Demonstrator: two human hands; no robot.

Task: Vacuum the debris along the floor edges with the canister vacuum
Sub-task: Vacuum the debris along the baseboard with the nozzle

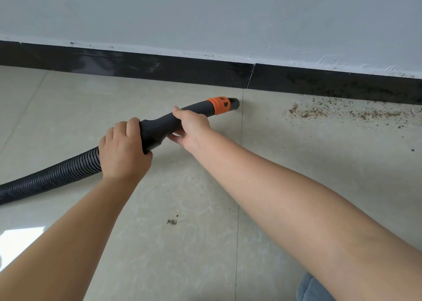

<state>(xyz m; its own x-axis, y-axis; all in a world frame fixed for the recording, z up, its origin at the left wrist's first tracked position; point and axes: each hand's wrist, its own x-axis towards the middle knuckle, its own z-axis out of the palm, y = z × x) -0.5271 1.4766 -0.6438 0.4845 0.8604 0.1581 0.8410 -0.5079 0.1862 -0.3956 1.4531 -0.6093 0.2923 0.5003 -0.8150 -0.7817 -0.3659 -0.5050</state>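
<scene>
Gripping the black vacuum handle [159, 127] with both hands, a person reaches low over a pale tiled floor [159, 243] toward the wall [205, 15]. The left hand [124, 151] wraps its curled fingers round the rear of the handle, right where the ribbed black hose [52, 177] joins it, and the hose trails away to the left edge of the view, lying on the floor. The right hand [193, 127] clamps the handle further forward, thumb on top and fingers curled beneath. Ahead of that hand sits an orange collar [220, 105], and beyond it the short black nozzle tip [234, 103], which points to the right, near a grout line and close to the black baseboard [159, 68]; whether the tip touches the floor is hard to tell from this angle. The debris [331, 112], a scatter of brown crumbs, lies along the foot of the baseboard to the right of the nozzle, apart from it, with more specks dotting the baseboard itself. A small dark speck [171, 221] lies on the tile between the two forearms. A patch of blue-grey fabric [310, 289] shows at the bottom edge under the right arm.
</scene>
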